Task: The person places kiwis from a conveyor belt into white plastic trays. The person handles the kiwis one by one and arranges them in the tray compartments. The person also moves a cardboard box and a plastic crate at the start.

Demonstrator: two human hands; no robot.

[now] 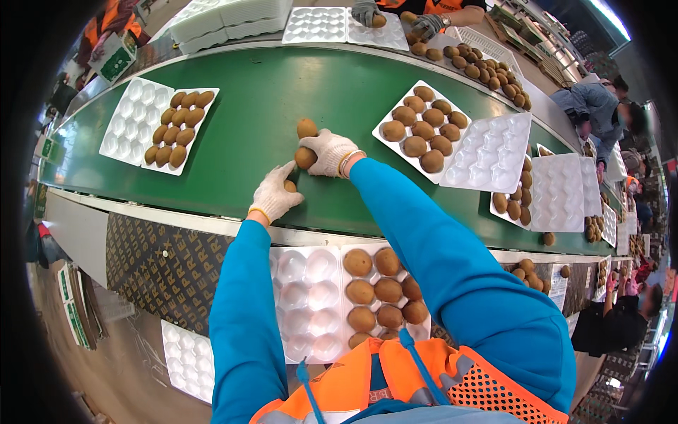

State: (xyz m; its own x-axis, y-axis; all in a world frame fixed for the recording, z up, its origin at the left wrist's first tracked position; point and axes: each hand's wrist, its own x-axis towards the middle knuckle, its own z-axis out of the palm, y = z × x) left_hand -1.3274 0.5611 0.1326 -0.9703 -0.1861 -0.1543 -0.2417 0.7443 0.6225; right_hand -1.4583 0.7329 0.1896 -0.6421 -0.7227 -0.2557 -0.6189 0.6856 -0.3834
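Observation:
My left hand [276, 195], in a white knit glove, curls around a kiwifruit [290, 186] that shows between thumb and fingers. Its index fingertip comes up against a second kiwifruit [304, 158], which my right hand [331, 152], gloved alike, grips over the green conveyor belt [254, 132]. Just beyond the right fingers is another kiwifruit [306, 128]; whether that hand touches it I cannot tell. Close to my body, below the belt's near rail, lies a white moulded tray [307, 302]. Kiwifruit [388, 290] fill its right half, partly hidden by my right sleeve, while the visible left cups are bare.
Hinged trays of kiwifruit ride the belt at left [180, 127] and right [424, 130], with several more farther right. Across the belt, a person's gloved hands [426, 24] handle kiwifruit beside a loose pile [487, 69]. Tray stacks [228, 24] stand at the far edge.

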